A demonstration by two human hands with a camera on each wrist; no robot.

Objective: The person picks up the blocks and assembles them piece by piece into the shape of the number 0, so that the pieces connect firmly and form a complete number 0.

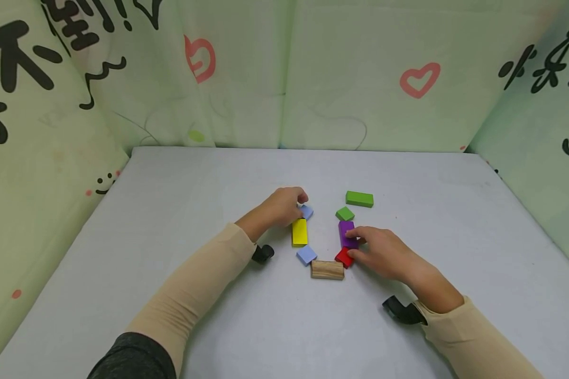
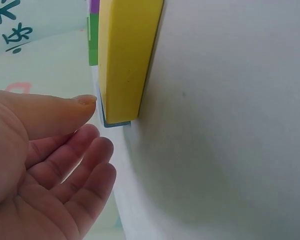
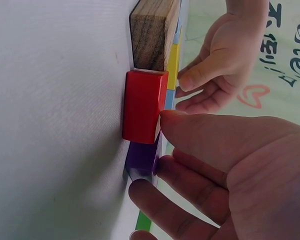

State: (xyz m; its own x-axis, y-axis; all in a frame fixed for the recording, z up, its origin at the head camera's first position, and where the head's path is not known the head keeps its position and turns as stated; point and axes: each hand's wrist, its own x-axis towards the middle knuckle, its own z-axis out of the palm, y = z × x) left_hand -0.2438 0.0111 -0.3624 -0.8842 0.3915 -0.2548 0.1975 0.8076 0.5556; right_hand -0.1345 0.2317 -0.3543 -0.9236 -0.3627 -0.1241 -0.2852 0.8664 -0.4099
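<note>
My left hand (image 1: 284,205) is at the far end of the left row, beside a light blue block (image 1: 306,211). Its thumb and loosely bent fingers (image 2: 90,175) show a gap with nothing held, near the end of a yellow block (image 1: 300,232). My right hand (image 1: 384,251) lies at the right row. Its thumb tip is right at a red block (image 3: 142,106), and its other fingers reach over a purple block (image 3: 141,159). Nearest me, a wood-grain block (image 1: 327,270) joins the two rows, with another light blue block (image 1: 306,255) at its left corner.
A small green block (image 1: 344,213) follows the purple one, and a longer green block (image 1: 359,198) lies beyond it. White table surface (image 1: 218,179) surrounds the blocks. Patterned green cloth walls (image 1: 336,105) stand behind the table and at both sides.
</note>
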